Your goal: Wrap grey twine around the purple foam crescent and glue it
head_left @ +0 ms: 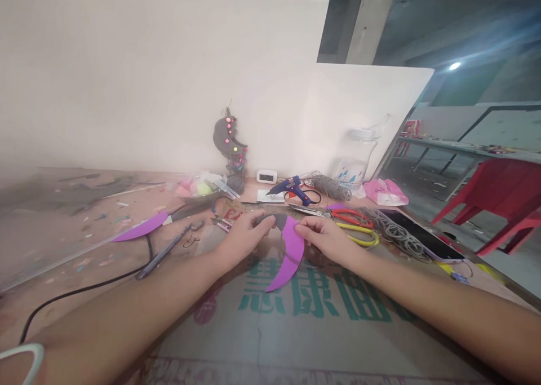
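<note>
Between my hands hangs a purple crescent-shaped cutout [292, 255], its tip pointing down to the left. Grey yarn [279, 220] covers its upper end. My left hand [249, 233] is closed, pinching that grey upper end between thumb and fingers. On the other side, my right hand [323, 235] pinches the purple right edge near the top. Just behind my right hand lie red-handled scissors [359, 218] and yellow-handled scissors [363, 235]. Small pliers [222, 222] lie beside my left hand.
A blue glue gun [296, 190], a grey yarn ball [332, 186] and a plastic bottle [355, 159] stand toward the back. A decorated grey moon [228, 137] hangs on the white board. At right lies a phone [418, 235]; at left, another purple piece [143, 227] and a black cable [84, 288].
</note>
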Demonstrator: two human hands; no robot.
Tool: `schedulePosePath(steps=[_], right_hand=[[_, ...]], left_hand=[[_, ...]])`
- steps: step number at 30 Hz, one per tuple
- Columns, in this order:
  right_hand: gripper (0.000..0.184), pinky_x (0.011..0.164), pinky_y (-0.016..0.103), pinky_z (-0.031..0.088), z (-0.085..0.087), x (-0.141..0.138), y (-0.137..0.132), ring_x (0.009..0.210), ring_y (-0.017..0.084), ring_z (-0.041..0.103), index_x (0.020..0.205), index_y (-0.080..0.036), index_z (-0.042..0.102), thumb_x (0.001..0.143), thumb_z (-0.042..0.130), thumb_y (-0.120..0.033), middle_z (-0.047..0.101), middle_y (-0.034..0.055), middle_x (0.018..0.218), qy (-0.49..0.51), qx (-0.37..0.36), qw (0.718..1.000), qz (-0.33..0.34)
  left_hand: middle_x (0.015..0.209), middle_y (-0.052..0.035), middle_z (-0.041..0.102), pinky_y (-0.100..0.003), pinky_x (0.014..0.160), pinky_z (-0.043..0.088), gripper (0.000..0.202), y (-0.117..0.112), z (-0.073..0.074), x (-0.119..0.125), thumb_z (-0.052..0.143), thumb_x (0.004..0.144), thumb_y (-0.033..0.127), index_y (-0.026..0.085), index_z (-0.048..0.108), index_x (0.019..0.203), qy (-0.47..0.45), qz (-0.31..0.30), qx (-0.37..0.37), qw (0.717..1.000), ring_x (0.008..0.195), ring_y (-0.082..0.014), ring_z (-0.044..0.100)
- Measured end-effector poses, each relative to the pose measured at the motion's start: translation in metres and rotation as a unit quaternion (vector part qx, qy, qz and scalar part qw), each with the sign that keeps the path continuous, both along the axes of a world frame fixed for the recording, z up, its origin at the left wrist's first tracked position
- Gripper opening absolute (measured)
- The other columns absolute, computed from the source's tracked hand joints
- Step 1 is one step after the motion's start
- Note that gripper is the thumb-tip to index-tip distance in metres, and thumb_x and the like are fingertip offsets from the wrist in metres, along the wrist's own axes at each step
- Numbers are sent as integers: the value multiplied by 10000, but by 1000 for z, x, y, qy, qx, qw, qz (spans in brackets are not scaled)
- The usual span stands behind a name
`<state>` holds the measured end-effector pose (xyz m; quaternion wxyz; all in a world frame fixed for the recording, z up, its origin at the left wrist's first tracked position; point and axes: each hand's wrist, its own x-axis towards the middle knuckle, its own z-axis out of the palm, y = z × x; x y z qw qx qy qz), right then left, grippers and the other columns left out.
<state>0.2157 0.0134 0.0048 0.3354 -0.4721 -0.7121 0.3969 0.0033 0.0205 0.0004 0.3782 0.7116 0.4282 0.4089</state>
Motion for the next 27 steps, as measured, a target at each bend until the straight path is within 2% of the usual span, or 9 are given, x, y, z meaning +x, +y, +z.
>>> schedulePosePath(steps=[3,6,9,12,17,20,22,24,27], right_hand=[[389,438,211,303,-2,-2,0,447,68,404,714,-166,546,812,567,-542,467,-57,562,30,-7,1000,2],[392,442,212,320,1,-4,-3,458,71,412,703,-168,537,815,560,-543,471,-52,568,35,-4,999,16],[348,458,214,354,4,-3,-3,478,86,446,838,-185,530,846,524,-533,486,-54,582,13,17,1000,13],[325,454,213,366,9,2,-4,482,97,471,948,-225,445,850,530,-523,515,-65,603,-42,24,999,-1],[296,399,190,359,21,0,-16,467,57,443,910,-231,405,813,609,-422,605,-24,840,-72,-49,995,55],[280,374,190,333,23,-7,-24,410,44,420,927,-229,382,813,601,-360,608,-29,830,-45,-103,991,79],[267,420,197,362,20,-10,-27,450,63,449,975,-226,399,817,593,-316,566,-57,731,-40,-51,995,72],[287,507,219,407,16,-8,-27,543,93,495,1064,-222,456,822,599,-279,530,-57,686,-88,87,991,40],[268,654,279,454,12,-1,-23,725,154,582,1127,-222,554,865,574,-276,610,15,792,-202,304,931,6]], left_hand=[[600,41,474,-225,507,329,363,0,1,-1,463,856,506,182,488,695,-3,-10,1,1000,541,-103,438],[623,30,501,-228,539,336,362,1,2,0,460,866,482,174,497,678,12,0,33,999,578,-108,456],[626,31,496,-231,565,329,350,1,1,0,451,879,444,173,483,661,15,36,63,997,595,-108,452],[632,32,498,-234,586,330,340,2,2,-1,443,886,434,171,496,677,11,71,73,995,603,-108,452],[703,19,557,-236,622,346,338,0,4,-2,416,902,442,166,570,781,14,99,99,990,648,-118,478],[714,16,561,-238,631,354,362,-1,6,-3,400,907,463,165,591,828,14,113,103,988,663,-125,487],[703,18,552,-236,630,356,366,-2,6,-3,399,909,463,165,595,828,16,116,102,988,664,-125,488],[692,20,547,-234,625,354,361,-2,6,-3,405,908,457,164,593,812,20,116,103,988,656,-122,487],[706,18,565,-233,627,357,353,-1,5,-2,410,906,452,166,589,801,28,108,103,988,653,-120,491]])
